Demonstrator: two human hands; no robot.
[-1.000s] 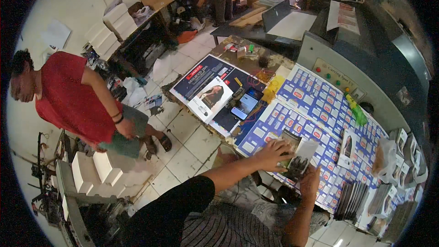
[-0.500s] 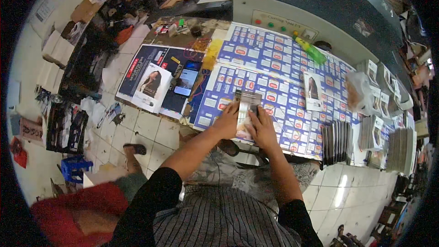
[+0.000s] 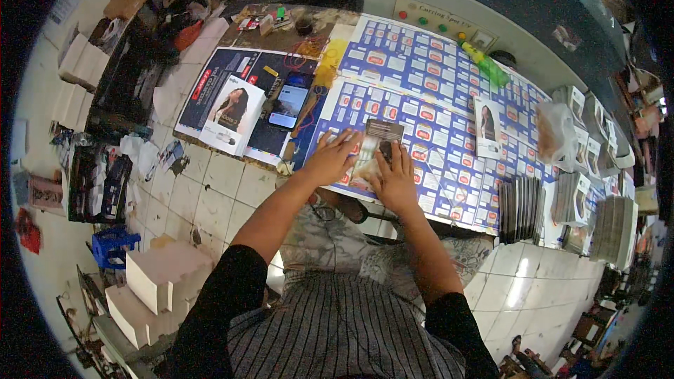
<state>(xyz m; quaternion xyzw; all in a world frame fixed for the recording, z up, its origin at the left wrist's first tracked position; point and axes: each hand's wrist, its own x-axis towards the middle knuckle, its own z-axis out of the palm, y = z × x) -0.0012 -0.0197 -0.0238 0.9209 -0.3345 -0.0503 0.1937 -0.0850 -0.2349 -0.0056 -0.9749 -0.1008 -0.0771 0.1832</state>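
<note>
Fingers on both your hands lie open and slightly parted, flat rather than gripping: your left hand (image 3: 331,159) rests palm-down at the left edge of a glossy printed piece (image 3: 368,158), and your right hand (image 3: 397,181) lays its fingers over the right side, thumb turned inward. That piece, slim and rectangular with a dark band at its far end, lies between your hands near the table's front edge; whether it is one layer or several, you cannot tell from here. Beneath it spreads a smooth blue sheet (image 3: 455,108) patterned with white blocks and red labels. Beyond, a flat grey machine panel (image 3: 386,1) with round coloured buttons borders the work surface, and a translucent green bottle (image 3: 491,70) lies on its side before it. To your right, thin dark-edged pieces (image 3: 521,209) stand in a tight ribbed row, near a crumpled clear plastic bag (image 3: 554,137). To your left, a glossy black phone (image 3: 289,103) lies beside a white box (image 3: 232,116). Pale square tiles (image 3: 246,200) pave the floor, where square-cornered cream blocks (image 3: 158,275) sit near a blue plastic stool (image 3: 114,247)
</note>
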